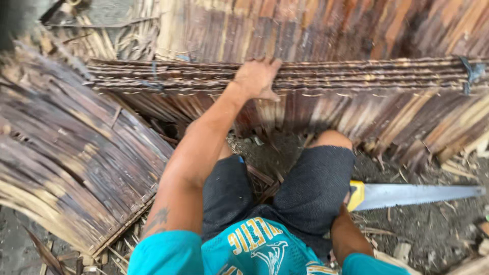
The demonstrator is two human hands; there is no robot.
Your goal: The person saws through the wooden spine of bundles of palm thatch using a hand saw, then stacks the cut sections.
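My left hand [257, 79] reaches forward and rests palm down, fingers spread, on the top edge of a stack of dried palm-leaf thatch panels [367, 76] standing on edge in front of my knees. My right hand [347, 208] is low beside my right thigh and mostly hidden by my dark shorts. It grips the yellow handle of a hand saw [417, 194], whose steel blade points right, level above the ground.
A large curved thatch panel [66, 147] lies at my left. More thatch [305, 25] leans behind the stack. A dark tie [471, 71] binds the stack's right end. The dirt ground [433, 231] carries leaf scraps and wood bits.
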